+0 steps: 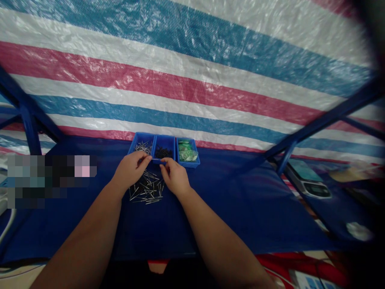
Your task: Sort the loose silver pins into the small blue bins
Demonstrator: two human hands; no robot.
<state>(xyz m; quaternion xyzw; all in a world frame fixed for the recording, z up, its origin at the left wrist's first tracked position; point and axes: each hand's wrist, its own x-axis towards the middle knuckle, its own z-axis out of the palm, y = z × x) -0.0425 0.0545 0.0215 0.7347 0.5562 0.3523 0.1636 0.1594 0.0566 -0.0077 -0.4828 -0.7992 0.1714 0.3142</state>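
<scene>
Between my two hands, in front of the blue bins, lies a thin metal rod (155, 159). My left hand (132, 167) pinches its left end between thumb and finger. At the other end my right hand (176, 176) is closed in a pinch on a small dark piece, too small to name. Beneath the hands a loose pile of thin silver rods (147, 190) is spread on the blue tabletop, partly hidden by my left hand. Similar silver rods (142, 147) fill the left blue bin (146, 137). Small black parts (163, 152) lie in the middle bin (165, 140).
Green packets in clear plastic (187, 150) sit in the right blue bin (190, 164). A striped plastic sheet (192, 88) hangs behind the blue table (234, 200). Blue frame bars (319, 120) slant at both sides. A digital scale (315, 189) stands at the right.
</scene>
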